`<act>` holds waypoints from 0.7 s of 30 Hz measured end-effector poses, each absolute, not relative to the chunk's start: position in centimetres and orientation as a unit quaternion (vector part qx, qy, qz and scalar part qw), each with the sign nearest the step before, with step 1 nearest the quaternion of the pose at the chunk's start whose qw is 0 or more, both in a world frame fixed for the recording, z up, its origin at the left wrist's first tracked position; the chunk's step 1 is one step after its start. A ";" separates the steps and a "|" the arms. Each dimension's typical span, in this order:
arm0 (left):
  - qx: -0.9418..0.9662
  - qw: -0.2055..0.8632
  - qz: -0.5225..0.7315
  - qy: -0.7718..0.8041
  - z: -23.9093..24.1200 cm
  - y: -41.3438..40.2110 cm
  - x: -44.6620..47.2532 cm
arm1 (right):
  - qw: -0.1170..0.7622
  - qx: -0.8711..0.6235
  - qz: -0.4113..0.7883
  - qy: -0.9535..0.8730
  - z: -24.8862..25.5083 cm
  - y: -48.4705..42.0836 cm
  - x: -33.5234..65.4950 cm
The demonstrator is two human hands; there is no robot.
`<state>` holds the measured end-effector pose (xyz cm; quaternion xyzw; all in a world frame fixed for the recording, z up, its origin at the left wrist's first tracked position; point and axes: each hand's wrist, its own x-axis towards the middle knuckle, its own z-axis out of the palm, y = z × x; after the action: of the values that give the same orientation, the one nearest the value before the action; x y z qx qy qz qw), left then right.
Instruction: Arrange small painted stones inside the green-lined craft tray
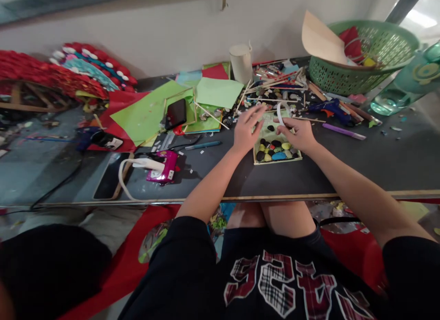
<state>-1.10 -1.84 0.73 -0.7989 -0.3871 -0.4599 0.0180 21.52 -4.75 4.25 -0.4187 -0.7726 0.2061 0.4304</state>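
Seated at a dark worktop (378, 168), both forearms stretched out over it. Left hand (248, 127) above the far left corner of a shallow card tray (279, 161), fingers spread and grip open, holding nothing; cannot tell whether touching the tray's edge. Right hand (299, 134) over the tray's right side, grip closed on a curved white strip (279, 113), pinched between thumb and fingers and arching up over the tray's far end. In the tray, painted pebbles (277, 150) in black, yellow, green and blue, gathered toward the near edge. Right of the tray, a purple pen (343, 131); beyond it a blue glue gun (330, 107) among loose sticks. At the far right, a green basket (364, 63) with paper and something red inside. To the left, green paper sheets (147, 111) with a black phone (176, 113) on top, then a blue pen (202, 145) and a pink plug block (164, 168) nearer the front edge
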 end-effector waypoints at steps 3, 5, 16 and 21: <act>-0.832 0.012 -0.433 -0.345 0.8 -2.6 -0.2 | 0.395 -0.419 0.201 -0.793 4.5 -5.0 21.4; -0.842 0.008 -0.427 -0.331 0.9 -3.0 0.2 | 0.384 -0.414 0.198 -0.801 4.5 -5.0 21.3; -0.811 -0.007 -0.464 -0.357 1.7 -3.6 0.5 | 0.346 -0.418 0.158 -0.825 4.4 -4.7 21.2; -0.824 -0.027 -0.446 -0.350 1.7 -3.7 0.6 | 0.350 -0.430 0.113 -0.825 4.0 -4.5 21.3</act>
<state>0.56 -3.71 1.67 -0.8236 -0.3495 -0.4458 -0.0275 21.29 -4.46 4.04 -0.4299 -0.8246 0.1127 0.3501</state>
